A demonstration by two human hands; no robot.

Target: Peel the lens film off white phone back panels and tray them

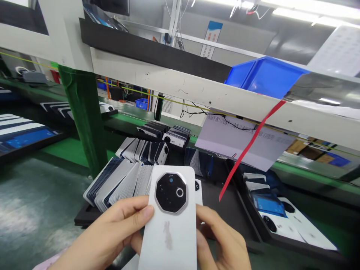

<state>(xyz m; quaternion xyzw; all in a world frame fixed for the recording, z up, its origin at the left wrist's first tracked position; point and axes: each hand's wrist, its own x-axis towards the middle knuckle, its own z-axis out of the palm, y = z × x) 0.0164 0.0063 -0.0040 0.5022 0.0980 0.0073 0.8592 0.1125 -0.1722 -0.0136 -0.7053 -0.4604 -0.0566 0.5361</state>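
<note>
Currently, the left hand (123, 221) and right hand (223, 236), half-closed, grip the white phone (180, 236) by its edges; slack holding could drop it, careless swinging topple leaning panels (120, 183).

No wording, brand or number can be read clearly. On the far wall, a narrow blue-topped sign (210, 39) bears columns of characters, too small and blurred to tell. Below the shelf, a hanging sheet (218, 133) carries rows of tiny dark print, likewise illegible. On the near white phone panel (171, 225), a blurred grey mark (168, 235) sits beneath the camera plate (171, 193), its form indistinct.
</note>
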